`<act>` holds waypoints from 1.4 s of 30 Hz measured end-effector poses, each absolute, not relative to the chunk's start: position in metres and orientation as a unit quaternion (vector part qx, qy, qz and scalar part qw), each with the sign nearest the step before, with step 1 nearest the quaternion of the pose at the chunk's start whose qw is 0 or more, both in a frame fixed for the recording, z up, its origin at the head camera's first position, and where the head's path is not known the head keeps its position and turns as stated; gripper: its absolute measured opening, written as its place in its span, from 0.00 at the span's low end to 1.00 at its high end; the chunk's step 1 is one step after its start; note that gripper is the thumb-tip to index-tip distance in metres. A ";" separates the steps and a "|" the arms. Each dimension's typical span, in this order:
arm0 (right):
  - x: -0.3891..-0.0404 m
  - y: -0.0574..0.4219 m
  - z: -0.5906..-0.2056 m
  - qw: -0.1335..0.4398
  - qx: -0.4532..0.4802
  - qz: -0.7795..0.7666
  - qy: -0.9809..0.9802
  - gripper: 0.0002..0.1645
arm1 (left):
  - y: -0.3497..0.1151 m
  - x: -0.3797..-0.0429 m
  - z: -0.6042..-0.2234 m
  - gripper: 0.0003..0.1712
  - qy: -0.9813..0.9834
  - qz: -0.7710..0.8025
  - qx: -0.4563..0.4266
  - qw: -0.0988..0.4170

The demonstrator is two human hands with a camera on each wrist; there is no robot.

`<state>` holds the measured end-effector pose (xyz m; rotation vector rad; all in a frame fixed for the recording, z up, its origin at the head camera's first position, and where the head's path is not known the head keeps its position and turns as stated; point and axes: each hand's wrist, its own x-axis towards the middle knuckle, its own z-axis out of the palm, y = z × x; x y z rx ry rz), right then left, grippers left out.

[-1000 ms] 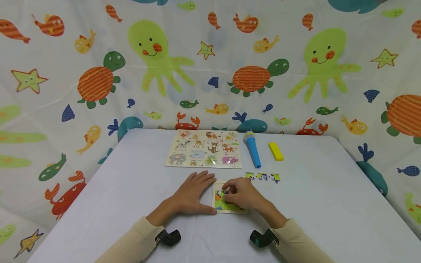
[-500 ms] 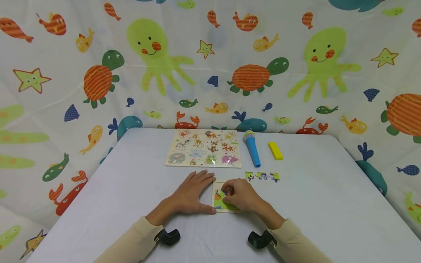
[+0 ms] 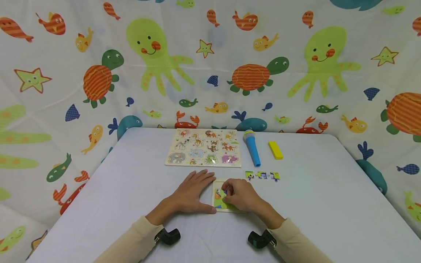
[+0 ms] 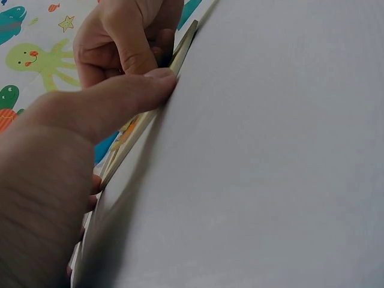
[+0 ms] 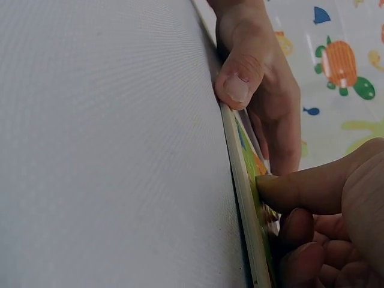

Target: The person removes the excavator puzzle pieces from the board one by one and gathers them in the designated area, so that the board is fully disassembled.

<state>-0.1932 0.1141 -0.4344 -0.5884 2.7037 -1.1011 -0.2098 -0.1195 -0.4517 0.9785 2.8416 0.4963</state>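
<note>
A small jigsaw puzzle in a wooden tray (image 3: 213,199) lies in front of me, its green picture partly covered by my right hand (image 3: 244,195). The thumb and index finger of that hand are bent toward each other at the picture, pinching a jigsaw piece that is mostly hidden. In the right wrist view the right thumb (image 5: 300,189) touches the picture's surface, with the other fingers curled beside it. My left hand (image 3: 192,193) rests flat with fingers extended along the tray's left side. Its thumb (image 4: 135,93) lies against the tray's near edge.
Three loose jigsaw pieces (image 3: 262,175) lie in a row beyond my right hand. Farther back are an animal puzzle board (image 3: 204,148), a blue toy microphone (image 3: 252,149) and a yellow block (image 3: 275,150). A sea-animal curtain (image 3: 210,73) hangs behind the white table (image 3: 131,175).
The right hand has shifted slightly, its thumb and fingers staying at the picture. My left hand keeps its place. The head view has tilted a little.
</note>
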 end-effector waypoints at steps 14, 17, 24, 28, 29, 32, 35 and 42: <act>-0.194 0.115 -0.436 0.054 -0.219 -0.370 0.901 0.15 | -0.119 -0.210 -0.450 0.63 0.932 0.164 0.318 0.053; -0.194 0.116 -0.436 0.053 -0.227 -0.380 0.895 0.13 | -0.119 -0.210 -0.450 0.63 0.932 0.163 0.318 0.054; -0.194 0.117 -0.436 0.066 -0.233 -0.404 0.882 0.08 | -0.120 -0.210 -0.450 0.63 0.932 0.163 0.319 0.056; -0.194 0.118 -0.435 0.071 -0.234 -0.415 0.876 0.07 | -0.120 -0.211 -0.451 0.63 0.932 0.161 0.319 0.054; -0.194 0.118 -0.436 0.071 -0.235 -0.415 0.876 0.06 | -0.120 -0.211 -0.451 0.63 0.932 0.162 0.320 0.053; -0.195 0.119 -0.436 0.072 -0.238 -0.416 0.875 0.06 | -0.120 -0.212 -0.453 0.63 0.931 0.162 0.322 0.049; -0.196 0.119 -0.436 0.075 -0.240 -0.420 0.872 0.06 | -0.121 -0.213 -0.455 0.63 0.931 0.161 0.324 0.045; -0.198 0.121 -0.436 0.084 -0.233 -0.448 0.859 0.05 | -0.121 -0.212 -0.456 0.63 0.930 0.165 0.327 0.040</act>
